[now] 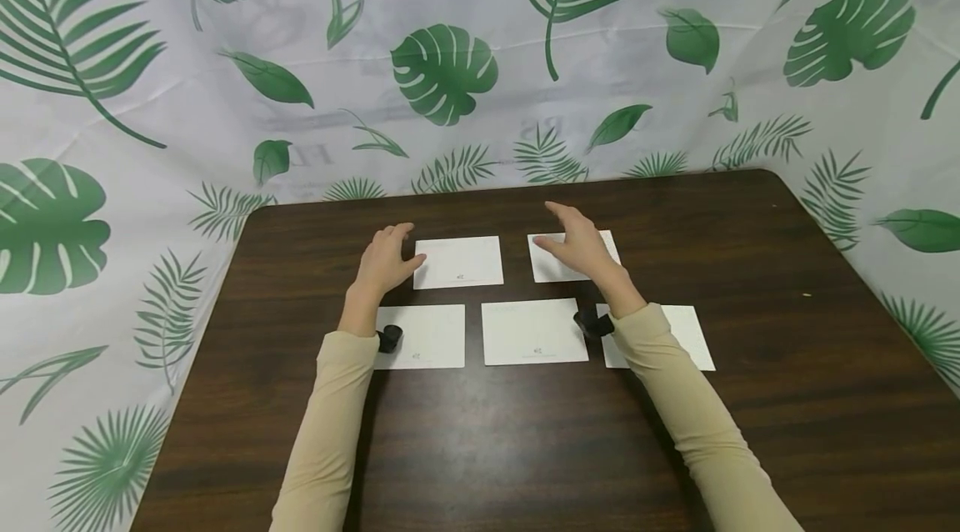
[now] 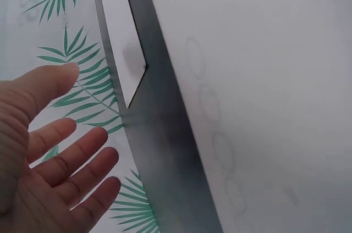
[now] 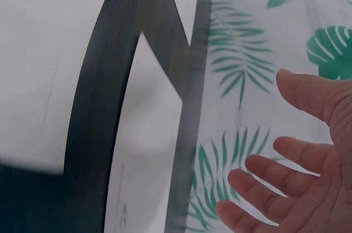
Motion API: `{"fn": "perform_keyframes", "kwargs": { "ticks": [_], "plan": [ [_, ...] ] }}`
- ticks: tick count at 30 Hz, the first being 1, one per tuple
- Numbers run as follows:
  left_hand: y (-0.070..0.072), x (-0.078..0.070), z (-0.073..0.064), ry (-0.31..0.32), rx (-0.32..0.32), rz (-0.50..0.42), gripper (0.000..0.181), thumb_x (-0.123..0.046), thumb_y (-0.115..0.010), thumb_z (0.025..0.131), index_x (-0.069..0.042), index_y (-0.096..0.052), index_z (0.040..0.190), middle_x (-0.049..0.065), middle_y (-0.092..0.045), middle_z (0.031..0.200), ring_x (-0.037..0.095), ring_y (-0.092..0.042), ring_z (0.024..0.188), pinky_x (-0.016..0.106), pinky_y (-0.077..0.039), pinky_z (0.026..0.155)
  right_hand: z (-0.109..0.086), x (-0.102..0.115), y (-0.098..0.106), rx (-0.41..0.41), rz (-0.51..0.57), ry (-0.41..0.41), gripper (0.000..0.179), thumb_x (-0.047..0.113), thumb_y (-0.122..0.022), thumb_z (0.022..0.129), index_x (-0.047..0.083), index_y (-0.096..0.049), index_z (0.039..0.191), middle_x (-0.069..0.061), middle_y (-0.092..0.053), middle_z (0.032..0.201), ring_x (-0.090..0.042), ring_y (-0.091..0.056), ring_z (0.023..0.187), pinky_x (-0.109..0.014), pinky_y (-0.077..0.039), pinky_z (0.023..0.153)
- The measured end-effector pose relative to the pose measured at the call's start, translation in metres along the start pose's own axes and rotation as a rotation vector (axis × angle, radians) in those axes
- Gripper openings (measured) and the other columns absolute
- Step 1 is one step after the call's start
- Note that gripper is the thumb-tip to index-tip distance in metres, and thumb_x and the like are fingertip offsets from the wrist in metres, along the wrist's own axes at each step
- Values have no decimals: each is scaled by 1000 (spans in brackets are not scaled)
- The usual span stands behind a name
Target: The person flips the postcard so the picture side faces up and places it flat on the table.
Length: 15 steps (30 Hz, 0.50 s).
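Both hands reach out over white cards on a dark table, and neither holds anything. My left hand (image 1: 384, 261) is beside the back left card (image 1: 465, 263), its thumb overlapping the card's left edge in the head view. Its fingers (image 2: 82, 150) are loosely spread in the left wrist view. My right hand (image 1: 581, 244) hovers over the back right card (image 1: 551, 267) and partly hides it. In the right wrist view its fingers (image 3: 269, 194) are spread and relaxed. Under the forearms lie the front left card (image 1: 431, 332) and front right card (image 1: 686, 332).
A front middle card (image 1: 534, 333) lies between the two arms. The dark wooden table (image 1: 480, 449) reaches back to a white cloth (image 1: 322, 123) printed with green leaves. Small black wrist cameras (image 1: 390, 338) sit on both wrists.
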<state>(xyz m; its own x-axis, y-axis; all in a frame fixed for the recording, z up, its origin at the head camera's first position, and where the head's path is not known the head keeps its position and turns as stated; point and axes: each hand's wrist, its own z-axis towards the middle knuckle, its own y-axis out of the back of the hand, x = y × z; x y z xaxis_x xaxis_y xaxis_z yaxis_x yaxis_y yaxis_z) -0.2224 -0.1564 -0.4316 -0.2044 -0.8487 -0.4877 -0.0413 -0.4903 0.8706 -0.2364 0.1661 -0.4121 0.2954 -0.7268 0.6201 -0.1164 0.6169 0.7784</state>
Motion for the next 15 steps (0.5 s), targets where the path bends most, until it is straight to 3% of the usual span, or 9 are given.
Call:
{"fn": "perform_keyframes", "kwargs": {
  "ticks": [9, 15],
  "plan": [
    [-4, 1, 6, 47, 60, -102, 63, -21, -69, 85, 5, -42, 135, 23, -52, 121, 38, -48, 111, 49, -44, 87, 13, 12, -22, 16, 138, 40, 64, 13, -70, 85, -6, -39, 137, -26, -48, 130, -40, -49, 114, -46, -41, 95],
    [-7, 3, 9, 55, 80, -115, 67, -22, -72, 82, 9, -42, 134, 25, -51, 120, 38, -46, 112, 47, -43, 90, 24, 16, -38, 38, 201, 23, 59, 8, -74, 80, -7, -45, 129, -24, -53, 118, -36, -52, 106, -43, -43, 92]
  ]
}}
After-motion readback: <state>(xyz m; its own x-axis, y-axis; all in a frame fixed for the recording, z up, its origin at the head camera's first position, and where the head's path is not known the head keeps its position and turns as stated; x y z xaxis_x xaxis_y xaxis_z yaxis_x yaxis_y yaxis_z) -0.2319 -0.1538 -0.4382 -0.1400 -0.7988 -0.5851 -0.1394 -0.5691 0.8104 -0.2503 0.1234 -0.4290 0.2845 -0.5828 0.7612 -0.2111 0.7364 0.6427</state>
